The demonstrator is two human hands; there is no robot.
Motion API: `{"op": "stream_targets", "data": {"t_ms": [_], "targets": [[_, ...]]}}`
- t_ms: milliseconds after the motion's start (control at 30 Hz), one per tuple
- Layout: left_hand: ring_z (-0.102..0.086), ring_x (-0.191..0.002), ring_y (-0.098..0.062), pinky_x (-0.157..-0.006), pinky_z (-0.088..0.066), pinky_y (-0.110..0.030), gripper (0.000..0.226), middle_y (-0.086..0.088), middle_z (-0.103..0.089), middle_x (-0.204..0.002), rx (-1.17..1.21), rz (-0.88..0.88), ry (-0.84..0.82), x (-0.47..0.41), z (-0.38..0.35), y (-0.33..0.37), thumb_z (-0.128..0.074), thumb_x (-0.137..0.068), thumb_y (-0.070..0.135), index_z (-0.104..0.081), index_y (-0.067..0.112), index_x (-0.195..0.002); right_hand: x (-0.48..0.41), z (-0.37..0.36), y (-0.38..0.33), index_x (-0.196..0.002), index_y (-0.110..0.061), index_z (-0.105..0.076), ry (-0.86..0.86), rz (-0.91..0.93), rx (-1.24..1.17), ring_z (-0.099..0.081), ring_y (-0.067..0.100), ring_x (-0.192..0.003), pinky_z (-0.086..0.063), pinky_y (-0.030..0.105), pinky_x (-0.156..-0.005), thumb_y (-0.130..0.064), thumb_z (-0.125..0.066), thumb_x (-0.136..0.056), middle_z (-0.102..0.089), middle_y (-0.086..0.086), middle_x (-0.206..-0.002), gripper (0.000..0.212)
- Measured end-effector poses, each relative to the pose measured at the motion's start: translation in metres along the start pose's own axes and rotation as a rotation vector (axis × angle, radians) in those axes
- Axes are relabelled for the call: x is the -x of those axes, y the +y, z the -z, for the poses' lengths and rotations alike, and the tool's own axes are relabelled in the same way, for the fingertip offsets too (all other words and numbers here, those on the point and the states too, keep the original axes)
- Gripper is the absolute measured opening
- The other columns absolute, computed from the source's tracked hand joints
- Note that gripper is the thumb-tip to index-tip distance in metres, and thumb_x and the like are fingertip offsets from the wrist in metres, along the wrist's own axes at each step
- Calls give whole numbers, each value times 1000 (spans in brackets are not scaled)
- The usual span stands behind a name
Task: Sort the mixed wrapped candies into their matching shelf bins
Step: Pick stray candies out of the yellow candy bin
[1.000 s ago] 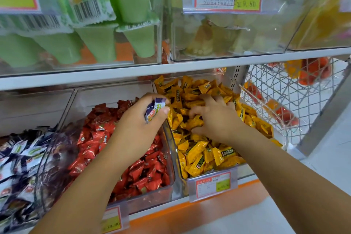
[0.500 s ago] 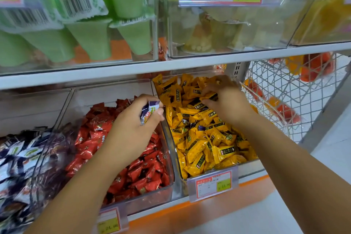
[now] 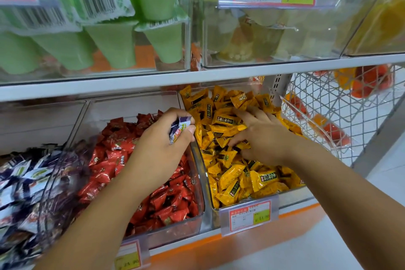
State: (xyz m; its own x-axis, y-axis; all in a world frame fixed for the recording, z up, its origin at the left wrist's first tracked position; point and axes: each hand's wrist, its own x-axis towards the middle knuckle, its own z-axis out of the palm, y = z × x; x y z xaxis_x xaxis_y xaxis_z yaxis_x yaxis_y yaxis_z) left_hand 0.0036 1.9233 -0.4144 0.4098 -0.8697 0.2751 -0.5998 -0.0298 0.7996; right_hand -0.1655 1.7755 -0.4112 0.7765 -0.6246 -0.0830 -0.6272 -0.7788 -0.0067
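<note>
- My left hand (image 3: 162, 147) pinches a purple-and-white candy (image 3: 180, 128) between thumb and fingertips, above the right rear corner of the red bin (image 3: 175, 231).
- My right hand (image 3: 263, 136) lies palm down with fingers spread on the yellow candies (image 3: 236, 178) in the yellow bin (image 3: 202, 173). It grips nothing that I can see.
- The two bins stand touching, side by side on the lower shelf (image 3: 197, 245), the yellow one to the right.
- Red candies (image 3: 114, 160) fill the red bin, and blue-and-white candies (image 3: 22, 182) lie left of it.
- A wire basket (image 3: 328, 105) stands past the shelf's right end.
</note>
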Motion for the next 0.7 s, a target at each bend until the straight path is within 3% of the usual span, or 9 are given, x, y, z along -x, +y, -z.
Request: {"op": "stream_targets", "data": {"t_ms": [100, 200, 333, 500, 600, 700], "targets": [[-56, -74, 13, -61, -37, -3, 11, 16, -67, -85, 4, 4, 1, 0, 0, -1, -52, -96, 31, -56, 35, -106, -2, 0, -2, -112, -49, -64, 5, -2, -2, 3, 25, -146, -9, 51, -117, -35, -67, -83, -1, -10, -160, 33], [-57, -75, 11, -61, -37, -7, 10, 17, -67, -85, 19, 2, -5, 0, 0, -1, -52, -96, 32, -55, 36, -103, -2, -3, -1, -97, -44, -71, 62, -9, -30, -2, 23, -146, -12, 47, -116, -33, -69, -83, -8, -10, -160, 18], [-57, -80, 10, -62, -37, -2, 10, 14, -67, -87, 14, -10, -10, 1, -1, -1, -54, -95, 31, -55, 35, -104, -2, -9, 3, -86, -40, -69, 113, -2, -67, -5, 22, -145, -14, 47, -114, -38, -66, -86, -15, -9, -158, 4], [-56, -83, 6, -65, -39, -2, 4, 13, -65, -86, 3, -25, -3, 2, -5, 4, -56, -93, 34, -54, 36, -96, 2, 1, 10, -79, -45, -60, 157, -4, -387, -18, 18, -142, -16, 48, -115, -37, -66, -87, -30, -8, -152, 13], [-56, -83, 4, -64, -39, -4, 5, 16, -62, -85, 10, -49, 4, 1, -9, 8, -61, -90, 35, -56, 35, -90, 7, 4, 12, -85, -38, -65, 181, -1, -539, -28, 14, -136, -22, 37, -112, -36, -67, -87, -42, -11, -138, 3], [-60, -83, 0, -67, -42, -10, 9, 18, -65, -87, 44, -72, -18, -3, -13, 12, -67, -83, 41, -64, 36, -90, 12, 10, 6, -86, -38, -66, 188, 29, -624, -46, 5, -108, -34, 15, -87, -39, -66, -86, -54, -12, -109, 1]]}}
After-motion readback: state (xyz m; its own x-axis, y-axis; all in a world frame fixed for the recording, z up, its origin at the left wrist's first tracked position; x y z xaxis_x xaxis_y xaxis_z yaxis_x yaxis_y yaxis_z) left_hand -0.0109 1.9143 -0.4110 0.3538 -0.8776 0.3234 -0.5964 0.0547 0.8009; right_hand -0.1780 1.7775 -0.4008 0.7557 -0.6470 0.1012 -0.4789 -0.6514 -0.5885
